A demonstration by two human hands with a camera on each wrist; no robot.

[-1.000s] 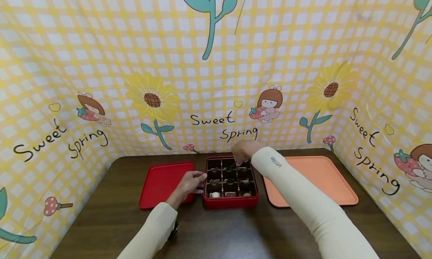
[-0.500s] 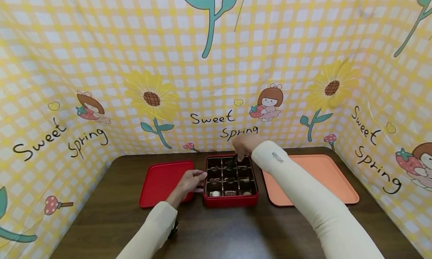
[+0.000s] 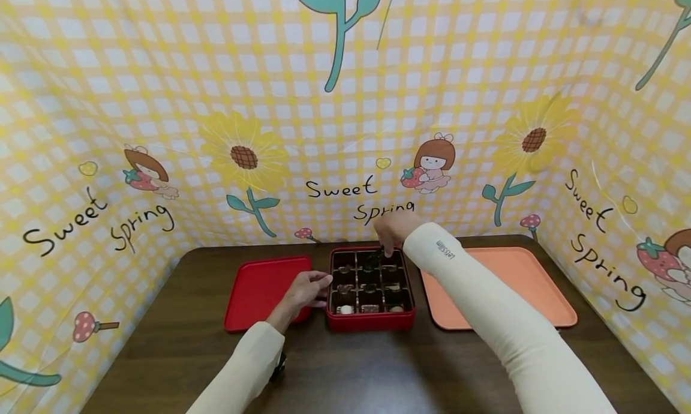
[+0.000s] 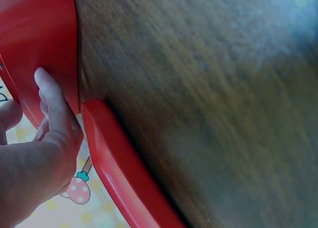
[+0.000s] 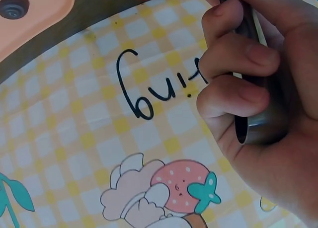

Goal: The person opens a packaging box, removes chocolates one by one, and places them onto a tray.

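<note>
A red box (image 3: 371, 323) with a brown divided insert stands at mid-table, its front cells showing white and brown chocolates. My left hand (image 3: 305, 291) touches the box's left wall, fingers fairly straight along it; in the left wrist view the fingertips rest on the red side. Over the back of the box, my right hand (image 3: 395, 229) grips dark metal tongs (image 5: 271, 116), fingers curled round them. The tongs' dark ends reach down at the back middle cell. Whether they hold a chocolate there, I cannot tell.
The red lid (image 3: 259, 294) lies left of the box, close to the left hand. On the right is an orange tray (image 3: 518, 282), partly covered by the right sleeve, with a round dark brown chocolate (image 5: 14, 7) on it. A patterned cloth (image 3: 345, 132) hangs behind the table.
My right hand has lifted slightly and shifted a little right, with the tongs' ends moving back within the box. My left hand stays against the box's left side.
</note>
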